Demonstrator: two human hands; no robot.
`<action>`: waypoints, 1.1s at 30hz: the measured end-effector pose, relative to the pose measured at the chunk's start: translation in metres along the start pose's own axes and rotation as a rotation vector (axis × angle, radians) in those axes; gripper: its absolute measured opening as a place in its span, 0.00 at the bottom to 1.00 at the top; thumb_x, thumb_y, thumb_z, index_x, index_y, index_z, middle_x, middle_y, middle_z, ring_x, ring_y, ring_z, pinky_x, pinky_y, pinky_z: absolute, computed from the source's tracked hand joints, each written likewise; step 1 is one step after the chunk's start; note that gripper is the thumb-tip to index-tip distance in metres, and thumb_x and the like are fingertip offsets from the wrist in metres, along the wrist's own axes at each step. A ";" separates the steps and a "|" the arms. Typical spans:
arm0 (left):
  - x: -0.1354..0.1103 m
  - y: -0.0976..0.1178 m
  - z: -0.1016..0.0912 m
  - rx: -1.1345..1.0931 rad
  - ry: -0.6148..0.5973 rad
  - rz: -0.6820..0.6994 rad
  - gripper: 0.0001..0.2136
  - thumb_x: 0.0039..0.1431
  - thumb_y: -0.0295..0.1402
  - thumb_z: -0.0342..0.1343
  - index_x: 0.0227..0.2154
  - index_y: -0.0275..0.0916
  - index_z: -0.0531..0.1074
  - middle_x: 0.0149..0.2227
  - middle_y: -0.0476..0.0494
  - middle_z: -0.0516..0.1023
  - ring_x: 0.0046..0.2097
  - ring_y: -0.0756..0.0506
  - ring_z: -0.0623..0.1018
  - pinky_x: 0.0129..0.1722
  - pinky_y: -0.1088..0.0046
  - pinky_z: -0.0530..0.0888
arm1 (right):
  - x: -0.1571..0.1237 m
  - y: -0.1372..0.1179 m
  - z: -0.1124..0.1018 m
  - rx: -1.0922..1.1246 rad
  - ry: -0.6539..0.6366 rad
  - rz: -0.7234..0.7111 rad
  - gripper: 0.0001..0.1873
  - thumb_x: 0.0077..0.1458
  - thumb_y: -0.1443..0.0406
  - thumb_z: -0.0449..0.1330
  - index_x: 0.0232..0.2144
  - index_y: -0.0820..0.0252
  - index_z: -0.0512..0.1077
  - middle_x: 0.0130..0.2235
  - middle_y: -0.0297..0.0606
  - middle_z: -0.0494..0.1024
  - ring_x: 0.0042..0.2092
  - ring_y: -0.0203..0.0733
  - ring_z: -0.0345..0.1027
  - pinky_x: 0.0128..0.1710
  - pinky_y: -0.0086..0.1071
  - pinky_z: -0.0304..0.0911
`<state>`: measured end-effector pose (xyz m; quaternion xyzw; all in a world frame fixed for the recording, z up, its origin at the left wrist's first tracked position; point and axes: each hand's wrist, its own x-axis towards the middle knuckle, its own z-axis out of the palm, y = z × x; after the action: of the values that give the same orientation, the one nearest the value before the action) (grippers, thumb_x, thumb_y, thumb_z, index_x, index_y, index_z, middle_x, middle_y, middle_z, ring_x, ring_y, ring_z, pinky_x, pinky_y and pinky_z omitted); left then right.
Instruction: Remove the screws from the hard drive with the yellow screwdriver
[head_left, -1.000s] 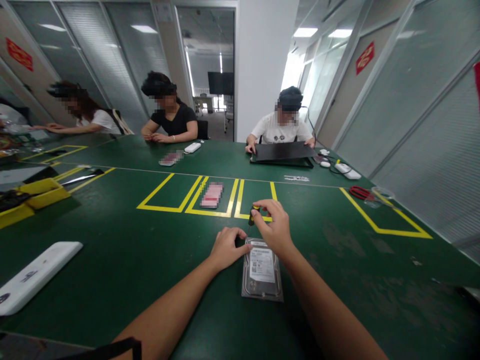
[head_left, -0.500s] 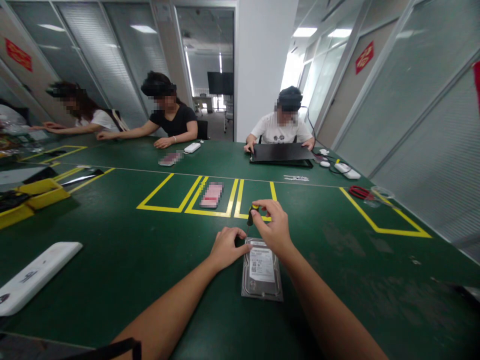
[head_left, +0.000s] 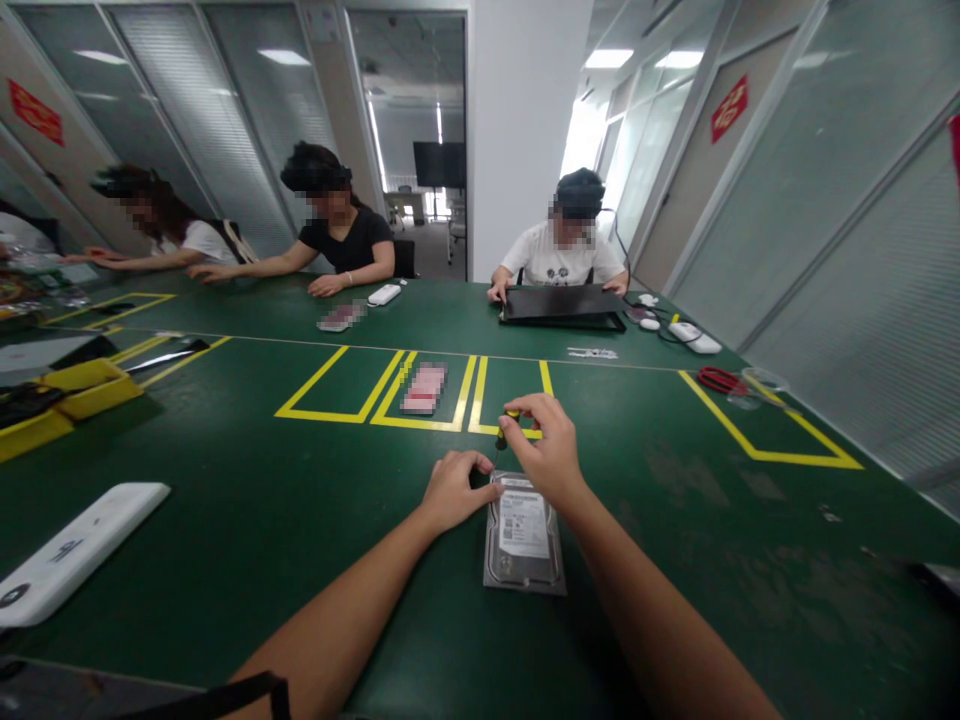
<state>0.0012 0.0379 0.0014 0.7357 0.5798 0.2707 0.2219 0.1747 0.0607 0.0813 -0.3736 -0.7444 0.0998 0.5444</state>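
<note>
A silver hard drive with a white label lies flat on the green table in front of me. My right hand is closed round a small screwdriver with a black and yellow handle, held upright with its tip at the drive's far left corner. My left hand rests curled against the drive's far left edge, its fingertips touching the drive.
A white device lies at the left edge, yellow trays further back. Yellow tape boxes mark the table's middle. Three people sit across, one with hands on a black laptop. Red-handled scissors lie at the right.
My hands have barely moved. The person in black across the table has stretched an arm out to the left.
</note>
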 end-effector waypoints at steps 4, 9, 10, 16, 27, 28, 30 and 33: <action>0.001 -0.001 0.000 -0.001 -0.011 -0.016 0.14 0.52 0.43 0.64 0.39 0.44 0.74 0.42 0.49 0.80 0.47 0.40 0.75 0.47 0.63 0.67 | 0.001 -0.002 -0.001 -0.021 0.008 0.013 0.06 0.57 0.66 0.59 0.38 0.57 0.75 0.37 0.37 0.77 0.40 0.43 0.67 0.39 0.37 0.61; 0.002 -0.001 0.000 0.014 -0.039 -0.067 0.15 0.52 0.44 0.64 0.40 0.45 0.74 0.43 0.51 0.80 0.48 0.40 0.74 0.48 0.64 0.67 | 0.001 -0.002 -0.002 -0.046 0.013 0.018 0.06 0.57 0.66 0.58 0.37 0.57 0.75 0.37 0.37 0.77 0.39 0.43 0.67 0.40 0.37 0.61; 0.003 0.000 0.000 0.016 -0.048 -0.085 0.15 0.52 0.45 0.64 0.39 0.45 0.74 0.43 0.51 0.79 0.48 0.40 0.74 0.48 0.64 0.67 | 0.001 -0.002 -0.002 -0.047 0.010 0.020 0.06 0.58 0.66 0.59 0.37 0.57 0.75 0.37 0.37 0.77 0.40 0.43 0.67 0.40 0.37 0.61; 0.007 0.008 -0.005 0.005 -0.088 -0.166 0.16 0.50 0.45 0.65 0.39 0.45 0.75 0.43 0.51 0.79 0.49 0.40 0.75 0.49 0.65 0.68 | 0.001 -0.001 -0.001 -0.012 -0.003 0.031 0.05 0.58 0.63 0.62 0.36 0.57 0.75 0.38 0.37 0.77 0.41 0.43 0.67 0.39 0.36 0.60; 0.003 0.021 -0.001 0.007 -0.023 -0.272 0.15 0.47 0.42 0.66 0.37 0.44 0.75 0.41 0.51 0.80 0.48 0.41 0.76 0.47 0.67 0.69 | 0.005 -0.001 -0.004 -0.025 -0.020 0.042 0.04 0.59 0.64 0.60 0.36 0.58 0.75 0.37 0.37 0.77 0.40 0.43 0.68 0.38 0.36 0.60; 0.002 0.022 0.000 0.009 -0.014 -0.279 0.15 0.47 0.42 0.66 0.37 0.44 0.75 0.41 0.50 0.80 0.48 0.40 0.76 0.47 0.66 0.69 | 0.005 -0.001 -0.004 -0.028 -0.020 0.041 0.05 0.59 0.64 0.60 0.36 0.58 0.75 0.37 0.37 0.77 0.40 0.43 0.68 0.38 0.36 0.60; 0.001 0.023 0.003 0.006 0.011 -0.299 0.14 0.47 0.41 0.66 0.37 0.44 0.75 0.41 0.49 0.80 0.48 0.40 0.76 0.47 0.66 0.69 | 0.005 -0.001 -0.004 -0.032 -0.022 0.041 0.05 0.59 0.65 0.60 0.36 0.58 0.75 0.37 0.37 0.77 0.40 0.43 0.68 0.38 0.36 0.60; -0.001 0.022 0.008 -0.011 0.054 -0.328 0.14 0.46 0.39 0.66 0.37 0.45 0.75 0.41 0.49 0.79 0.48 0.40 0.75 0.46 0.66 0.69 | 0.004 -0.002 -0.005 -0.036 -0.020 0.034 0.06 0.58 0.66 0.59 0.37 0.57 0.75 0.38 0.37 0.78 0.41 0.44 0.68 0.38 0.36 0.60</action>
<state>0.0224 0.0315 0.0097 0.6223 0.6966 0.2537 0.2512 0.1777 0.0610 0.0874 -0.3950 -0.7449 0.0992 0.5285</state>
